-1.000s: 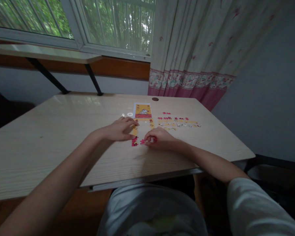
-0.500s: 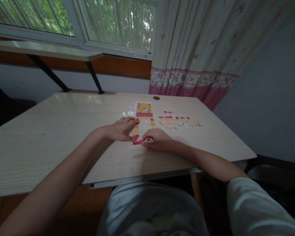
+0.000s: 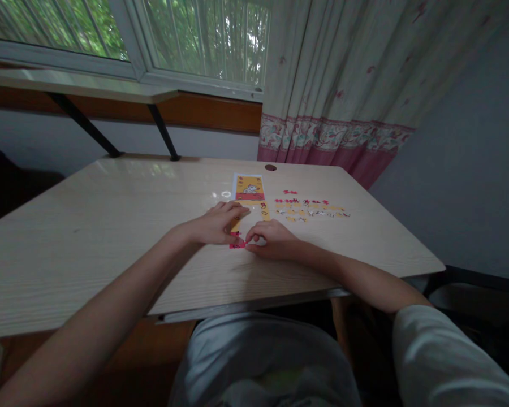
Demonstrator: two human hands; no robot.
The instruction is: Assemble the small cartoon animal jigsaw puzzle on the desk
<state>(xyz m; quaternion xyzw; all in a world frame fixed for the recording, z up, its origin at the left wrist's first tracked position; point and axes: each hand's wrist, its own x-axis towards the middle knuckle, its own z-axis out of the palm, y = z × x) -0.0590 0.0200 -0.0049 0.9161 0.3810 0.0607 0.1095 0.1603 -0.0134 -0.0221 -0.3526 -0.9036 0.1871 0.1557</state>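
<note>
A partly joined jigsaw strip (image 3: pixel 237 226), yellow with a pink bottom corner, lies on the pale wooden table (image 3: pixel 110 226). My left hand (image 3: pixel 215 224) rests flat on the strip's left side, fingers stretched toward its top. My right hand (image 3: pixel 270 238) is curled, its fingertips pinching a small pink puzzle piece (image 3: pixel 241 244) against the strip's bottom end. A small picture card (image 3: pixel 249 187) with a white animal on yellow lies just beyond the strip. Loose pink and yellow pieces (image 3: pixel 309 207) are laid out in rows to the right.
A round cable hole (image 3: pixel 270 167) sits near the table's far edge. A floral curtain (image 3: pixel 335 85) hangs behind the table at right. A window (image 3: pixel 152 39) with a shelf on black brackets runs along the back wall.
My right hand slid the pink piece left until it met the strip's bottom end. My left hand stretched a little farther across the strip.
</note>
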